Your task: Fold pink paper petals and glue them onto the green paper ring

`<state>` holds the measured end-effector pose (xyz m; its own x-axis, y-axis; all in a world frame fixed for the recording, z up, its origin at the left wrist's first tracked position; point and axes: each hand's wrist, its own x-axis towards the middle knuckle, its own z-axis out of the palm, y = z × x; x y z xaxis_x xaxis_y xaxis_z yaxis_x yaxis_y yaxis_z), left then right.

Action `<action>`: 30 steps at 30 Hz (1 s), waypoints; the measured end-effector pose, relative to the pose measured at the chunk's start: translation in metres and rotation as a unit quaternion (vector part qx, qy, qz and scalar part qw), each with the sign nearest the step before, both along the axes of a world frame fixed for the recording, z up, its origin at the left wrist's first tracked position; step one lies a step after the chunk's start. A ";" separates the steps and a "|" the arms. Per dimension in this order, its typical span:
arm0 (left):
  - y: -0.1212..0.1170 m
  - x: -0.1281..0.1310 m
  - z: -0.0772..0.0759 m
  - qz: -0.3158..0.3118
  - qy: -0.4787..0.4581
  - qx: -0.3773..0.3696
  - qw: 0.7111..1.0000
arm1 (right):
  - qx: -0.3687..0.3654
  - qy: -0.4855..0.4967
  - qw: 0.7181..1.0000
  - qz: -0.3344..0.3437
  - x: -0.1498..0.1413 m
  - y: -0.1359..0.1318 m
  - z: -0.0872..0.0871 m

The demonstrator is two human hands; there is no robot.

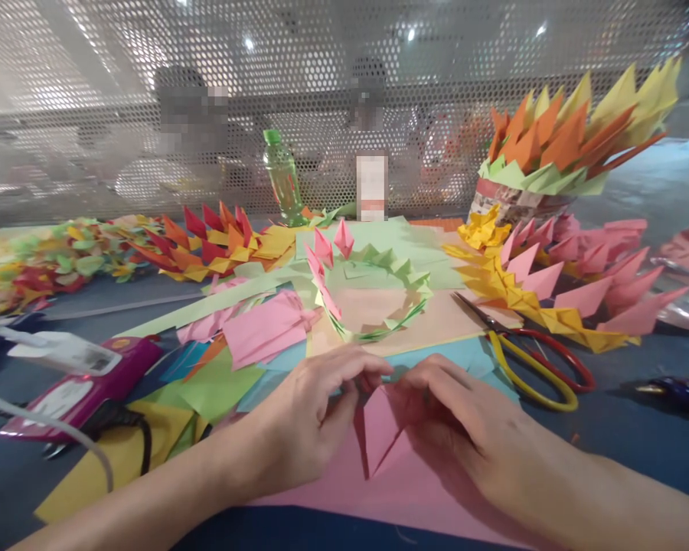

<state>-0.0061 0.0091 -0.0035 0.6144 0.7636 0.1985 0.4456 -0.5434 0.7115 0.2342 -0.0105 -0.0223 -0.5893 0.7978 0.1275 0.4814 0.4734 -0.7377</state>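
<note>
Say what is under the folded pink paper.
A flat pink sheet shows below and beside the folded pink paper. The part directly underneath is covered by the paper and the right hand, so I cannot tell whether anything lies between.

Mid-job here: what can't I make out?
In the head view:
Folded pink paper: right part covered by right hand.
Left hand: its own curl hides any contact with that paper.
Bottle: label print too blurred.
Clear plastic: cut off by right edge.
Metal mesh: hides detail behind it.
</note>
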 end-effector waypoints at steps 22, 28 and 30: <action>-0.014 -0.007 -0.005 0.044 -0.061 -0.170 0.983 | 0.182 0.016 0.983 -0.008 0.002 -0.006 0.009; -0.029 -0.006 -0.013 0.044 -0.073 -0.196 0.977 | 0.281 -0.044 0.958 -0.032 0.003 -0.001 0.002; -0.032 -0.006 -0.013 0.053 -0.078 -0.142 0.985 | 0.282 -0.069 0.956 -0.027 0.006 0.001 -0.001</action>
<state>-0.0116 -0.0231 -0.0168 0.5076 0.8600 0.0527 0.3628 -0.2688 0.8923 0.2405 -0.0095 -0.0231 -0.5912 0.6550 0.4706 0.5913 0.7488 -0.2993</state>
